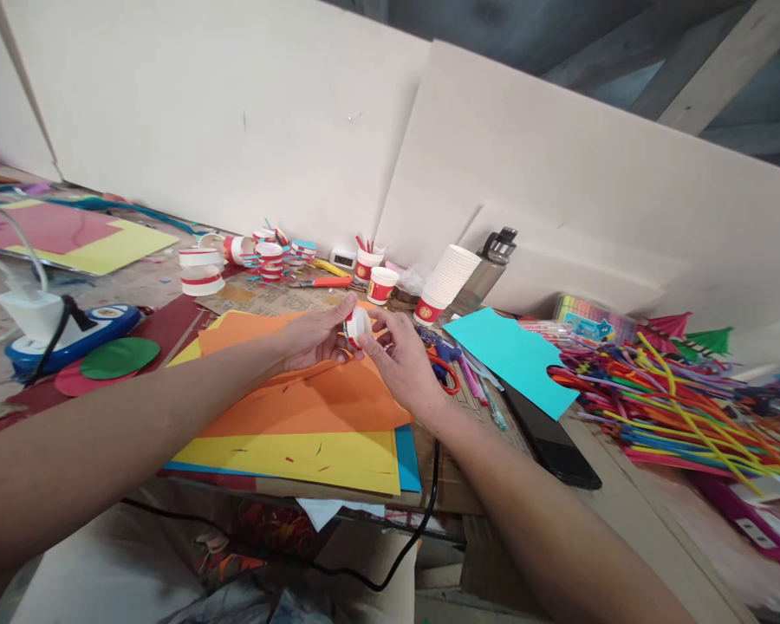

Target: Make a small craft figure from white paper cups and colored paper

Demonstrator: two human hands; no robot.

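Between both hands is a short cut piece of a red and white paper cup (pixel 357 327), tilted with its pale round side turned to the right. My left hand (pixel 315 336) grips it from the left, thumb on top and fingers curled beneath. From the right, my right hand (pixel 403 354) pinches its edge with thumb and fingers. Below the hands lie orange paper sheets (pixel 338 400) over yellow sheets (pixel 292 458) and a blue sheet (pixel 409 459). Scissors with orange handles (pixel 451 374) lie close to my right wrist, partly hidden.
Cut cup rings (pixel 201 279) stand at the back left. A stack of paper cups (pixel 447 282) leans beside a bottle (pixel 487 273). A cyan sheet (pixel 510 355) covers part of a black phone (pixel 552 442). Pipe cleaners (pixel 682 407) heap at right; a power strip (pixel 71 342) sits left.
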